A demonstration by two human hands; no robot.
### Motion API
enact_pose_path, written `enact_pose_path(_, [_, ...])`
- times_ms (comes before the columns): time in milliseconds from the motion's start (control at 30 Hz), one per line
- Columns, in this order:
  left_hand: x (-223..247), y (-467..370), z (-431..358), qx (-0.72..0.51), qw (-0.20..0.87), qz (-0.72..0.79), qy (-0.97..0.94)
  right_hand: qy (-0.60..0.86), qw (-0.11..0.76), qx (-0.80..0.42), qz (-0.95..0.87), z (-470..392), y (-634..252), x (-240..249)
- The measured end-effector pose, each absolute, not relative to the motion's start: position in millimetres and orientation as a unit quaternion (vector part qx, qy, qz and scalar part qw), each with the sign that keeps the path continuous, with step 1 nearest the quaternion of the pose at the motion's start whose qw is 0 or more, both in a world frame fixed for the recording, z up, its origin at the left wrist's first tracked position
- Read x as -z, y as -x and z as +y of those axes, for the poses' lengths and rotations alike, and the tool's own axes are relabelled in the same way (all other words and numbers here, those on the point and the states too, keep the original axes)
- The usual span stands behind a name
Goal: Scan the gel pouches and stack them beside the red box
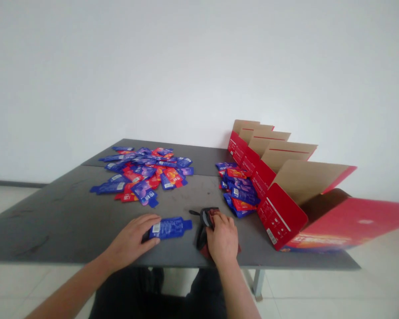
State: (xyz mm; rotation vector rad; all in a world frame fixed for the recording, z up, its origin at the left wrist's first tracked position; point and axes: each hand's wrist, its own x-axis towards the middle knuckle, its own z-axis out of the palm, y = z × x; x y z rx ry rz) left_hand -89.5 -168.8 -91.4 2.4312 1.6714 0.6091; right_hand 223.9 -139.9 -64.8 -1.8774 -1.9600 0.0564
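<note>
Between the thumb and fingers of my left hand is a blue pouch with a white label patch, its narrow end pointing right. It lies at or just above the table near the front edge. My right hand has its fingers curled over a dark brown and black object with a loop-like part and a thin tip sticking out left. Its exact kind is unclear, and my fingers hide much of it. A small gap separates it from the blue pouch.
A loose pile of blue and red pouches covers the table's left middle. A smaller pouch heap lies before a row of several open red cartons with raised flaps on the right. The grey table meets a white wall behind.
</note>
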Motion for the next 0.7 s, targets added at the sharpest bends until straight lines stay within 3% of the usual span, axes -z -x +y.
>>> enact_pose_path(367, [38, 78, -152, -0.021, 0.136, 0.517, -0.845, 0.666, 0.248, -0.037, -0.703, -142, -224, 67])
enact_pose_path(700, [35, 78, -92, 0.028, 0.104, 0.471, -0.875, 0.662, 0.289, -0.064, -0.689, -144, -222, 68])
